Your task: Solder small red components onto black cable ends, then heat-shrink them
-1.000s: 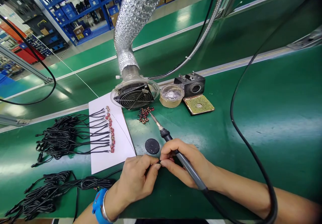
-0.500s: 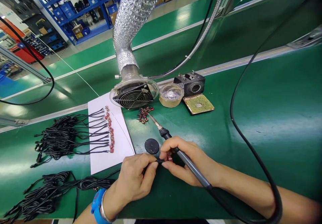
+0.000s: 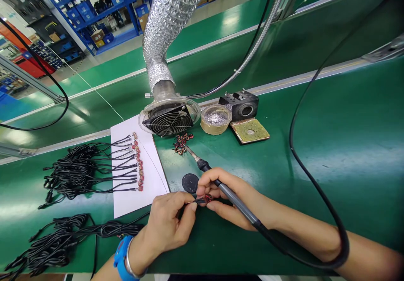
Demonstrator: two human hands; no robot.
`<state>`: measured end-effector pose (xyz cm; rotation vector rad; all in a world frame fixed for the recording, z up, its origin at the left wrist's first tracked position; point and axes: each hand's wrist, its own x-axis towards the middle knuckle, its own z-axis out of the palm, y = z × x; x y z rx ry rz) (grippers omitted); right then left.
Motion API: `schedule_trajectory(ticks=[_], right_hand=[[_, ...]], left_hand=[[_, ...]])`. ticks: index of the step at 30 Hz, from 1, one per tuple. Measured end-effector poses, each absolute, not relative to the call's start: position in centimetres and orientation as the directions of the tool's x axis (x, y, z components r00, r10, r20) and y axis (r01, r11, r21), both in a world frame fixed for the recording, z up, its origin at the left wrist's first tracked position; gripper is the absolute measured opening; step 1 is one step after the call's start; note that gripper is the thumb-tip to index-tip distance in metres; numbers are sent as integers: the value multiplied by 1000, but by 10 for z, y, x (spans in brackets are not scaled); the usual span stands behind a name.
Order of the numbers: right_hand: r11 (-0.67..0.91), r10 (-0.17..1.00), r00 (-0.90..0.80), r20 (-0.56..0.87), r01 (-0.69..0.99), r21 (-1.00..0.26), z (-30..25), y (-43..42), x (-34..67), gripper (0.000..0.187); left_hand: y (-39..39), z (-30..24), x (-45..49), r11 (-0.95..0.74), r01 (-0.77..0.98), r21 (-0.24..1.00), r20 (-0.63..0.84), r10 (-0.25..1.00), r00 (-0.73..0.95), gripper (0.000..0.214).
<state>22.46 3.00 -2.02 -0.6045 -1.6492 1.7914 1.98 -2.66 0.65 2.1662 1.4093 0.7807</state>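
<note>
My left hand (image 3: 170,220) is closed, pinching the end of a black cable (image 3: 198,200) between thumb and index finger. A soldering iron (image 3: 237,202) lies across my right hand (image 3: 249,201), its grip tucked under the index finger. The iron's metal tip slants up and left, close to a small pile of red and black coils (image 3: 182,142). At the cable's end, a small red wire-wound coil (image 3: 208,198) shows between the thumb and fingers of my right hand. Where coil and cable meet is too small to make out. A black disc (image 3: 190,183) lies just beyond my fingers.
A fume extractor fan (image 3: 170,121) hangs behind the coil pile. Beside it are a round tub (image 3: 216,123), an iron stand (image 3: 246,109) and a yellow sponge (image 3: 251,130). Cables with coils lie on a white sheet (image 3: 126,205); another cable bundle (image 3: 53,243) is at front left.
The right fingers have shifted slightly left and up and opened a little around the coil, so more of it shows. The soldering iron moved slightly with them. My left hand barely moved.
</note>
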Motion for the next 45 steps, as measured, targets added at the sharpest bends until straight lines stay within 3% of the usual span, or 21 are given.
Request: schedule_trajectory(ticks=[5, 14, 18, 26, 33, 45], right_hand=[[-213, 691, -720, 54, -274, -938, -32, 29, 225, 30], [-365, 672, -738, 67, -408, -837, -38, 25, 222, 29], [-352, 705, -707, 59, -421, -836, -40, 22, 220, 29], [-178, 801, -590, 102, -397, -900, -45, 15, 212, 35], [-62, 837, -537, 100, -275, -960, -46, 16, 208, 33], [-291, 800, -600, -16, -365, -885, -38, 21, 207, 33]], left_hand=[[-27, 9, 20, -389, 680, 622, 251, 921, 298, 6], [-29, 7, 20, -452, 662, 598, 376, 888, 266, 6], [-28, 8, 22, -457, 666, 590, 396, 882, 254, 7], [-33, 8, 24, -442, 646, 622, 362, 894, 264, 6], [-36, 7, 23, -468, 664, 584, 352, 882, 312, 5], [-34, 7, 22, -444, 698, 562, 326, 894, 306, 5]])
